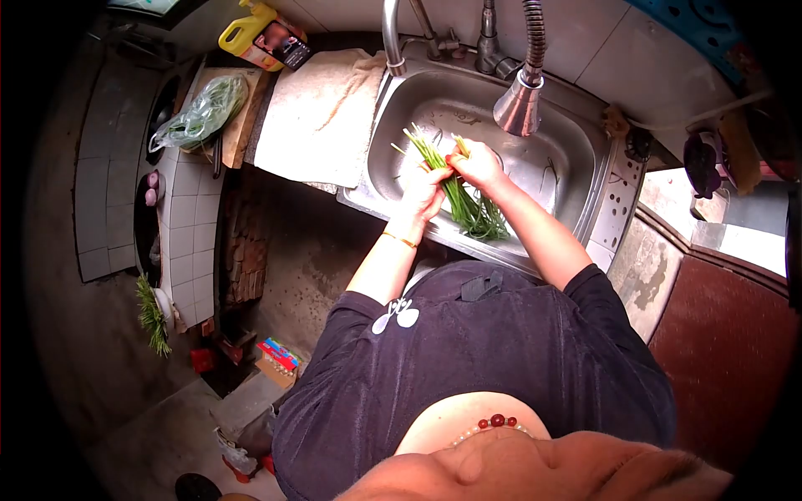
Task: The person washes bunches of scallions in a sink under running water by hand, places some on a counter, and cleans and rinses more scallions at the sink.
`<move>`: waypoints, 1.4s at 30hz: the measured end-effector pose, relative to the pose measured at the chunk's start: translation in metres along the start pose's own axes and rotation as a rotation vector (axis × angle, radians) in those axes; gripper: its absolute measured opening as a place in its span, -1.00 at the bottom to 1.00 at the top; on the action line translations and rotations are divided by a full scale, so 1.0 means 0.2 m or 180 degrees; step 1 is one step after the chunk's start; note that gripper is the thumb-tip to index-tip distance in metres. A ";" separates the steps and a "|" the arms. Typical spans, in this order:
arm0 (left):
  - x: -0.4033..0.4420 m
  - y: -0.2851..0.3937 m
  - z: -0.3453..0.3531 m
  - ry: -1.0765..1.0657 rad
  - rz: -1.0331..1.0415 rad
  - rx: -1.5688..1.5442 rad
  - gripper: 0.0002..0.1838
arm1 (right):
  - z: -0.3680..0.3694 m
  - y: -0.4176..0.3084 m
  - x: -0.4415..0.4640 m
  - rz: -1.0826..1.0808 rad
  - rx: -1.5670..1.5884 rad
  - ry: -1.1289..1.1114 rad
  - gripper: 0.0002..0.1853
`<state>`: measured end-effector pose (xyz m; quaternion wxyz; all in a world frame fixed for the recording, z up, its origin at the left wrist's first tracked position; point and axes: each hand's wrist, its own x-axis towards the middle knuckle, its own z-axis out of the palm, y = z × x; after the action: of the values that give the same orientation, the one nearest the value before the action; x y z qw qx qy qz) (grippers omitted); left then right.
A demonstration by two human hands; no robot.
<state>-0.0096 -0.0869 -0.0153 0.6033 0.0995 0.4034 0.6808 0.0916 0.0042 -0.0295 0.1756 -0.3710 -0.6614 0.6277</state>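
Observation:
Over the steel sink point(568, 167), my left hand point(423, 190) is closed around a bunch of long green stalks point(459, 199). The pale stalk ends point up and left, and the leafy ends hang down to the right near the sink's front edge. My right hand point(478, 163) is beside it, fingers pinched on the stalks near their pale ends. A few loose green bits lie on the sink bottom. The sprayer head point(520, 107) hangs just above and to the right of my right hand.
A curved faucet point(393, 42) stands behind the sink. Left of it lies a pale towel point(317, 117), with a yellow bottle point(261, 35) and a phone point(288, 46) behind. Further left, a plastic bag of greens point(205, 113) rests on a wooden board point(242, 129).

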 end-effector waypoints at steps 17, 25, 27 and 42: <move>0.02 0.03 -0.17 -0.0168 -0.0395 -0.0663 -0.78 | -0.17 -0.12 -0.05 0.0330 0.1460 -0.0254 -0.85; -0.03 0.04 -0.06 -0.0419 -0.0429 -0.0084 -0.74 | -0.03 -0.11 0.00 0.0224 0.1222 -0.0707 -0.75; -0.03 0.04 -0.05 -0.0430 -0.0408 -0.0031 -0.72 | 0.00 -0.10 0.02 0.0094 0.0979 -0.0606 -0.78; -0.06 0.05 -0.05 -0.0183 -0.0512 -0.0126 -0.71 | 0.02 -0.09 0.02 0.0571 0.1828 -0.0441 -0.87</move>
<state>-0.0205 -0.1003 -0.0104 0.6692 0.0743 0.3791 0.6348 0.0810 0.0058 -0.0133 0.1716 -0.3195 -0.4320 0.8258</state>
